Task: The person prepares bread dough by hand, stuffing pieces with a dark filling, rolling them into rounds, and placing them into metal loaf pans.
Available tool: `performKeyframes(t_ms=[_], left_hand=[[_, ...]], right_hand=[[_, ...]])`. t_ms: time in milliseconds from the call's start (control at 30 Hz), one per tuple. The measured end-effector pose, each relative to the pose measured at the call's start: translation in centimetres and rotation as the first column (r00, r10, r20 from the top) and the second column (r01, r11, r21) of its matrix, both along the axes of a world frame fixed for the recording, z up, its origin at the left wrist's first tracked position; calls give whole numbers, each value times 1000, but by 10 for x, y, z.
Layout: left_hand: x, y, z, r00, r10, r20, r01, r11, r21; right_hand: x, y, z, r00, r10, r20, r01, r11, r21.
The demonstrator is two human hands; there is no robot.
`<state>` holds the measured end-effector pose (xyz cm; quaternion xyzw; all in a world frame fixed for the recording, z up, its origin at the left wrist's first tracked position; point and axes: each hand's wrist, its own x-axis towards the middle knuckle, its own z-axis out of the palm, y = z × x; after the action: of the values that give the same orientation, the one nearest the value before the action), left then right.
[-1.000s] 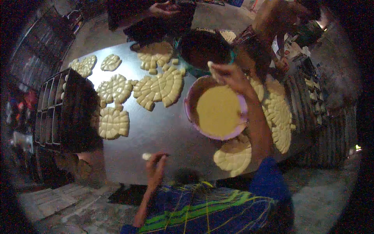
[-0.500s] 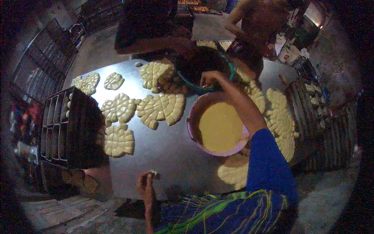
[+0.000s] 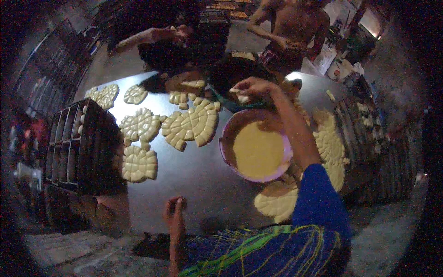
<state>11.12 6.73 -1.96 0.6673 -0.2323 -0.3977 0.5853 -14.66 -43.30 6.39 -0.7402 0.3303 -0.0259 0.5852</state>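
My right hand (image 3: pixel 253 87) reaches over the dark green-rimmed tub (image 3: pixel 237 69), with fingers closed on a pale dough piece (image 3: pixel 241 97). Below it sits the pink basin (image 3: pixel 254 147) of yellow batter. My left hand (image 3: pixel 175 207) is curled low over the steel table (image 3: pixel 189 184), left of the basin; what it holds, if anything, is too small to make out. Cut rounds of pale dough lie on the table: a large one (image 3: pixel 189 122), others at the left (image 3: pixel 138 164), one at the front right (image 3: pixel 270 203) and a heap (image 3: pixel 330 143) at the right.
Metal moulds stand stacked at the left (image 3: pixel 67 147) and right (image 3: pixel 362 152) table edges. Across the table, one person's hand (image 3: pixel 177 34) is raised, and a bare-chested person (image 3: pixel 293 23) stands at the back right. Papers and oddments (image 3: pixel 337 64) are piled behind.
My right hand went over the green tub and now shows a dough piece. The white piece at my left fingertips no longer shows clearly. A co-worker's hand has lifted up from the tub.
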Motion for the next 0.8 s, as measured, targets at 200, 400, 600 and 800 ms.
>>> performKeyframes(t_ms=[200, 400, 600, 800], left_hand=[[-19, -37, 29, 746, -242, -620, 189, 970, -151], [-22, -46, 42, 512, -380, -770, 218, 925, -311], [4, -15, 26, 319, -390, -864, 108, 920, -376], [41, -11, 41, 343, -304, -889, 171, 951, -259]], right_hand=[[42, 189, -9, 821, -239, 519, 92, 952, 292], [85, 346, -13, 699, -508, 503, 193, 811, 552], [107, 398, -39, 580, -666, 469, 290, 707, 646], [109, 434, -71, 654, -521, 549, 528, 834, 162]])
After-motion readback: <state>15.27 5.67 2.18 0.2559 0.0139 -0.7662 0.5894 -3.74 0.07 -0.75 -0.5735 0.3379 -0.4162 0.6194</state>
